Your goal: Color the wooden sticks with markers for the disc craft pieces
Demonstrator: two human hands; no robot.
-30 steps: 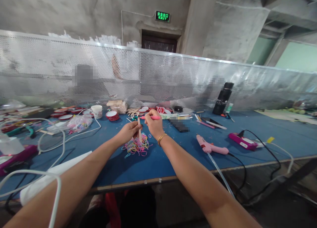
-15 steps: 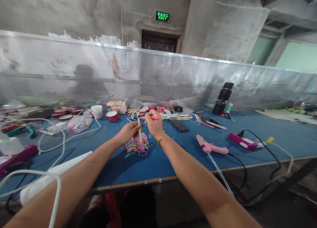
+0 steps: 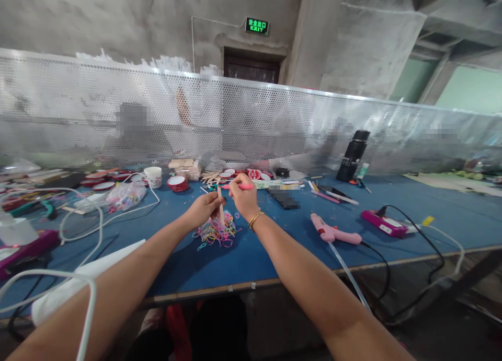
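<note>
My left hand (image 3: pixel 204 208) is closed on a flat wooden craft stick (image 3: pixel 221 212), held nearly upright. In my right hand (image 3: pixel 243 199) is a pink marker pen (image 3: pixel 247 186), lying sideways with its tip end close to the top of the stick. Whether the tip touches the wood I cannot tell. A loose pile of colourful rubber bands (image 3: pixel 215 234) lies on the blue table just below both hands, and the lower end of the stick overlaps it in view.
A pink glue gun (image 3: pixel 327 230) and a magenta power strip (image 3: pixel 384 224) lie to the right. Behind them stands a black bottle (image 3: pixel 353 156). Left are a paper cup (image 3: pixel 152 176), a bag of rubber bands (image 3: pixel 126 195) and white cable loops (image 3: pixel 102 214). A perforated metal panel (image 3: pixel 259 123) borders the back.
</note>
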